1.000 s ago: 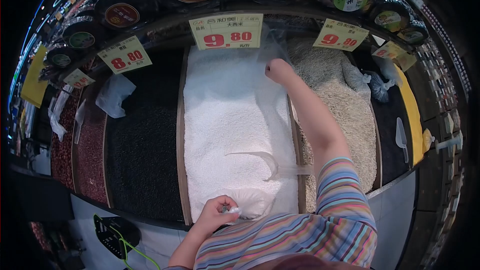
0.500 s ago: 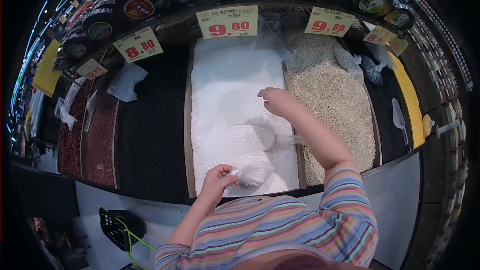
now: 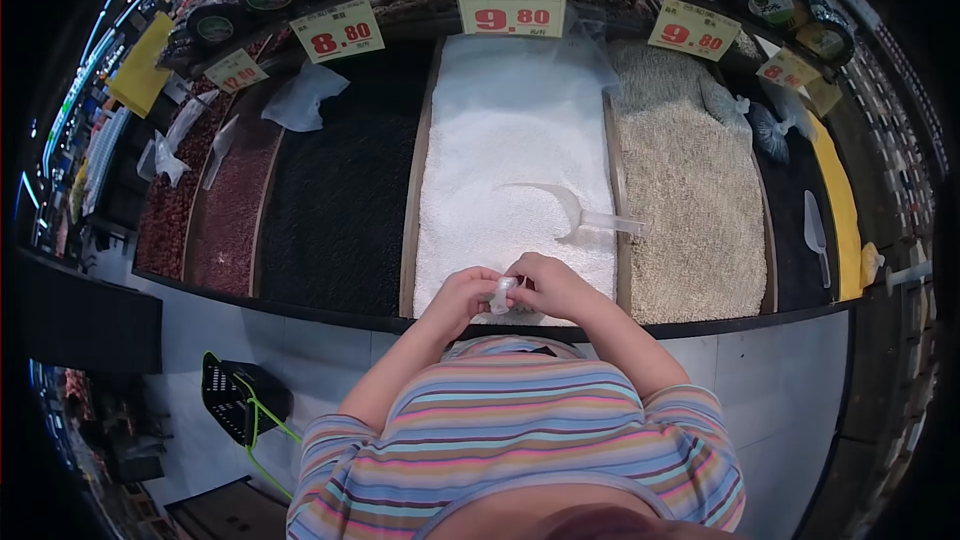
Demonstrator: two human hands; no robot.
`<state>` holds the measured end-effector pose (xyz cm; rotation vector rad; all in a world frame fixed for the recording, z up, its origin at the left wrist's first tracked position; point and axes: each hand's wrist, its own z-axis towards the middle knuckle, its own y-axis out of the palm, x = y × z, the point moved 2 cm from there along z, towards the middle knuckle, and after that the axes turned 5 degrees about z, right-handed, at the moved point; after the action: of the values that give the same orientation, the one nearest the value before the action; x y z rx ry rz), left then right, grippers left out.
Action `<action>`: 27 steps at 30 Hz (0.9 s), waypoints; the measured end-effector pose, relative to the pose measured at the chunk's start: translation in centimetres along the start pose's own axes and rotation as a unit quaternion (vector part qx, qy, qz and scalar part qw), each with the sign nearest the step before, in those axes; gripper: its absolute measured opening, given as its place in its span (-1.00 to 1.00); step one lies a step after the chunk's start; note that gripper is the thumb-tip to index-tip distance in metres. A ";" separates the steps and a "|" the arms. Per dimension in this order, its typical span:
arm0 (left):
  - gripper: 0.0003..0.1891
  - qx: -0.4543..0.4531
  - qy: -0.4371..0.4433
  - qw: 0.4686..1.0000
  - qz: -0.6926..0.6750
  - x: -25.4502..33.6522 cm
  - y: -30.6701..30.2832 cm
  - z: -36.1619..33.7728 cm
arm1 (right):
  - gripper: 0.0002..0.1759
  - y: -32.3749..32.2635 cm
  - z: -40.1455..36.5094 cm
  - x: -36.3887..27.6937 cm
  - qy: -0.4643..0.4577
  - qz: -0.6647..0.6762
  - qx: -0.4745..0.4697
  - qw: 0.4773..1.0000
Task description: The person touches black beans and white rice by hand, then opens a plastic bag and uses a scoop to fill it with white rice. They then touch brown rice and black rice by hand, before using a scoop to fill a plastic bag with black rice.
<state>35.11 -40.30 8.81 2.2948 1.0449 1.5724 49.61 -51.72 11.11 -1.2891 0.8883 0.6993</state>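
My left hand (image 3: 464, 298) pinches the bunched neck of a clear plastic bag (image 3: 503, 294) at the front edge of the bin of white grains (image 3: 510, 140). On the other side of that neck, my right hand (image 3: 550, 288) has its fingers closed on the plastic too. Both hands hide most of the bag's body. Farther back in the same bin lies a clear plastic scoop (image 3: 570, 212), its handle reaching over the right divider.
Left of the white grains is a bin of black grains (image 3: 340, 210); right of them is one of beige grains (image 3: 695, 200). Price signs (image 3: 512, 10) stand along the back. A black basket (image 3: 232, 400) with green handles is on the floor at left.
My right hand has come from above the white grains down to the bag's neck, meeting my left hand. The camera view has shifted, and the scoop still lies in the bin.
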 end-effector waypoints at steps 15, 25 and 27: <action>-0.85 -0.047 0.067 0.897 0.433 -0.2 -0.4 1.4 | -0.83 1.3 -1.1 1.8 0.058 0.069 0.005 0.996; -0.86 0.052 0.164 0.835 0.523 0.4 0.2 1.1 | -0.86 2.7 -1.0 5.3 0.120 0.260 0.052 0.957; -0.88 0.082 0.256 0.776 0.570 0.2 0.5 1.4 | -0.85 2.7 -0.6 5.7 0.138 0.323 0.040 0.935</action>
<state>36.62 -40.18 8.61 2.8564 -0.4356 2.6741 50.06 -52.06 4.78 -1.0294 1.5917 0.9889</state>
